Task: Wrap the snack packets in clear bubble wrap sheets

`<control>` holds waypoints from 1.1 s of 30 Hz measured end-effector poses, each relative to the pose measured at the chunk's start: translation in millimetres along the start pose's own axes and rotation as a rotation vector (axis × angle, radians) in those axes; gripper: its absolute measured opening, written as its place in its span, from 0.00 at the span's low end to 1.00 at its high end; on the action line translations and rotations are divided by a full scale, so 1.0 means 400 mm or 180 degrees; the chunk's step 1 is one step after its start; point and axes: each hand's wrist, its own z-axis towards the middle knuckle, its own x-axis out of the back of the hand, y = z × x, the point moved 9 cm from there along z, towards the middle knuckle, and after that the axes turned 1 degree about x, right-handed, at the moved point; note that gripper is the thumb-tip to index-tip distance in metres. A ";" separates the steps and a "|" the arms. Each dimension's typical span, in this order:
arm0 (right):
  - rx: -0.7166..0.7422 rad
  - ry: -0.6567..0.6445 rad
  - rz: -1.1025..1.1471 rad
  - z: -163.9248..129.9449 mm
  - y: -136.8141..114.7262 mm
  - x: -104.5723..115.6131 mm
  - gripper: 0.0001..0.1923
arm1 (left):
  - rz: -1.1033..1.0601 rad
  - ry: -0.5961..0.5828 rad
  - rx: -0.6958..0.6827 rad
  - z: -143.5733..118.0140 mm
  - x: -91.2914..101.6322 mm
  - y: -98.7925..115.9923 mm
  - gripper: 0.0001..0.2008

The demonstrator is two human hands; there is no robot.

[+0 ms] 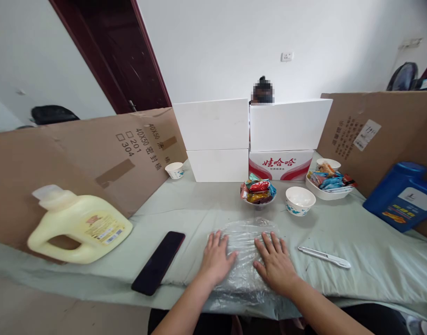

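Observation:
My left hand (216,257) and my right hand (275,260) lie flat, fingers spread, on a clear crumpled plastic bag (245,232) spread at the near edge of the table covered with a pale green cloth (374,251). Neither hand grips anything. A black phone (158,262) lies left of my left hand. A white utility knife (324,257) lies right of my right hand.
Beyond the bag stand a bowl of wrapped snacks (258,191), an empty patterned bowl (300,200) and a dish of packets (328,182). A yellow jug (79,229) lies left, a blue jug (403,195) right. Cardboard walls, white foam boxes (213,139) and a person behind them ring the table.

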 end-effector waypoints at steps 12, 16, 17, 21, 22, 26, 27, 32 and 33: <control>-0.0143 -0.0004 -0.0297 -0.067 0.009 -0.001 0.33 | -0.0097 0.0201 -0.1494 -0.017 0.024 0.074 0.23; -0.0297 0.0404 -0.0424 -0.082 0.037 0.094 0.23 | 0.0163 -0.0042 -0.1386 0.001 -0.030 0.066 0.33; -0.0288 0.0523 -0.0427 -0.075 0.039 0.116 0.21 | 0.0183 -0.0071 -0.1385 0.004 -0.034 0.062 0.34; 0.0038 0.0263 -0.0242 -0.006 0.024 0.108 0.28 | 0.0215 -0.0108 -0.1333 0.004 -0.028 0.053 0.34; -0.0010 0.0050 -0.0229 0.013 0.032 0.086 0.33 | 0.0214 -0.0113 -0.1306 0.002 -0.025 0.051 0.34; -0.0484 -0.0331 -0.0416 0.058 0.105 0.029 0.46 | 0.0162 -0.0158 -0.1155 0.004 -0.018 0.032 0.37; -0.0505 -0.0316 -0.0456 0.063 0.120 0.026 0.47 | 0.0137 -0.0167 -0.1124 0.008 -0.018 0.027 0.38; -0.0455 -0.0024 -0.0438 0.040 0.176 0.067 0.40 | -0.0284 0.0239 -0.1122 0.028 0.029 0.014 0.33; -0.0325 0.0146 -0.0377 0.021 0.177 0.090 0.36 | -0.0464 0.0465 -0.1184 0.022 0.054 0.012 0.28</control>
